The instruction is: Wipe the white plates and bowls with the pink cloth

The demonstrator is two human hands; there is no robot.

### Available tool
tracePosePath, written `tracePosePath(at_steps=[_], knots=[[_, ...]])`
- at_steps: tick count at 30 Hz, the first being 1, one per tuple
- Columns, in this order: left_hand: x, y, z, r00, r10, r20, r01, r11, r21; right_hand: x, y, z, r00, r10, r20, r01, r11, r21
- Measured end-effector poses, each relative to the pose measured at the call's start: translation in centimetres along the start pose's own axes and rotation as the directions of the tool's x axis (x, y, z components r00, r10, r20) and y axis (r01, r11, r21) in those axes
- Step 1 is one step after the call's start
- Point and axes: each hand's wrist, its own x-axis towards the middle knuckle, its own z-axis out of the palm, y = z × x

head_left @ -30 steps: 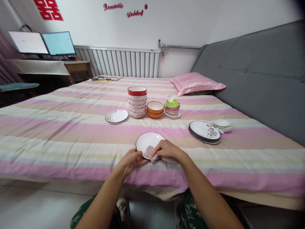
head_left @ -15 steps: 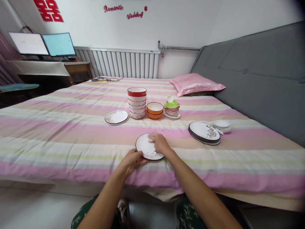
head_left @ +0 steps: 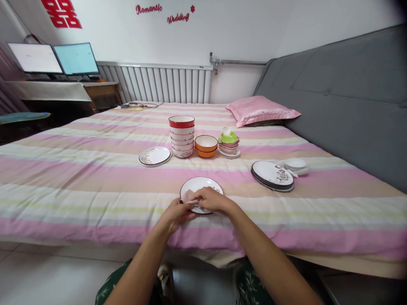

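A white plate point(head_left: 199, 183) with a dark rim and a brown floral print is held just over the near part of the bed. My left hand point(head_left: 178, 212) grips its left edge, thumb on top and fingers beneath. On the plate's face, my right hand point(head_left: 210, 199) presses a thin pale pink cloth point(head_left: 190, 195), its fingers bunched on it close to my left thumb. The right hand and forearm cover part of the plate's print.
Beyond the plate stand a tall bowl stack point(head_left: 182, 137), orange bowls point(head_left: 206, 146) and small dishes topped by a green leaf-shaped one point(head_left: 229, 137). Stacked plates lie left point(head_left: 154, 156) and right point(head_left: 272, 173), the latter beside small white dishes point(head_left: 295, 164). A pink pillow point(head_left: 262, 110) lies farther back.
My right hand has slid the cloth from the plate's upper middle down and left, toward my left thumb. My left hand keeps its hold on the plate's edge.
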Motion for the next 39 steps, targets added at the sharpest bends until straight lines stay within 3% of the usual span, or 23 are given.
tracePosePath(at_steps=[4, 7, 10, 11, 13, 15, 16, 19, 23, 26, 29, 31, 33, 36, 39], knots=[[0.1, -0.4, 0.1, 1.000, 0.022, -0.017, -0.023, 1.000, -0.014, -1.8, 0.8, -2.0, 0.983, 0.150, 0.108, -0.159, 0.984, 0.081], [0.3, -0.6, 0.4, 0.998, 0.017, -0.059, -0.018, 1.000, -0.024, -2.9, 2.1, -3.2, 0.965, 0.245, 0.094, -0.258, 0.951, 0.172], [0.5, -0.5, 0.6, 0.998, 0.008, -0.067, -0.011, 0.999, -0.032, -3.4, 3.7, -3.8, 0.940, 0.331, -0.085, -0.304, 0.923, 0.235], [0.5, -0.4, 0.7, 0.998, 0.001, -0.068, -0.003, 0.999, -0.035, -3.4, 4.3, -4.0, 0.908, 0.377, -0.181, -0.321, 0.906, 0.276], [0.6, -0.1, 0.8, 0.998, -0.020, -0.065, 0.018, 0.999, -0.040, -3.1, 5.2, -4.1, 0.786, 0.490, -0.377, -0.316, 0.843, 0.436], [0.6, 0.2, 0.9, 0.997, -0.042, -0.059, 0.039, 0.998, -0.049, -2.7, 5.7, -4.1, 0.658, 0.579, -0.481, -0.238, 0.766, 0.597], [0.5, 0.3, 1.0, 0.997, -0.047, -0.057, 0.044, 0.997, -0.057, -2.5, 5.8, -4.2, 0.624, 0.600, -0.500, -0.195, 0.740, 0.644], [0.2, 0.4, 1.2, 0.997, -0.031, -0.064, 0.025, 0.996, -0.087, -1.9, 5.7, -4.2, 0.587, 0.614, -0.528, -0.062, 0.684, 0.727], [-0.3, -0.2, 1.3, 0.996, 0.059, -0.065, -0.064, 0.994, -0.088, -1.0, 5.1, -3.8, 0.493, 0.616, -0.614, 0.243, 0.580, 0.777], [-0.2, -0.8, 1.3, 0.977, 0.209, -0.035, -0.210, 0.977, -0.040, -0.1, 4.4, -3.4, 0.422, 0.511, -0.749, 0.371, 0.656, 0.657], [0.1, -1.3, 1.3, 0.954, 0.298, 0.004, -0.298, 0.954, 0.003, 0.6, 3.2, -3.2, 0.353, 0.323, -0.878, 0.399, 0.797, 0.454], [0.3, -1.5, 1.5, 0.944, 0.329, 0.022, -0.329, 0.944, 0.020, 0.9, 2.2, -3.0, 0.377, 0.175, -0.910, 0.384, 0.864, 0.325], [0.6, -1.6, 1.6, 0.936, 0.349, 0.038, -0.350, 0.936, 0.027, 1.1, 1.3, -2.8, 0.488, 0.052, -0.871, 0.383, 0.884, 0.268], [0.8, -1.8, 1.7, 0.931, 0.364, 0.040, -0.364, 0.931, 0.005, 1.3, 0.9, -2.3, 0.676, -0.036, -0.736, 0.436, 0.825, 0.360], [1.0, -1.9, 1.6, 0.931, 0.365, 0.028, -0.364, 0.931, -0.014, 1.4, 1.3, -2.2, 0.750, -0.042, -0.660, 0.458, 0.753, 0.472]])
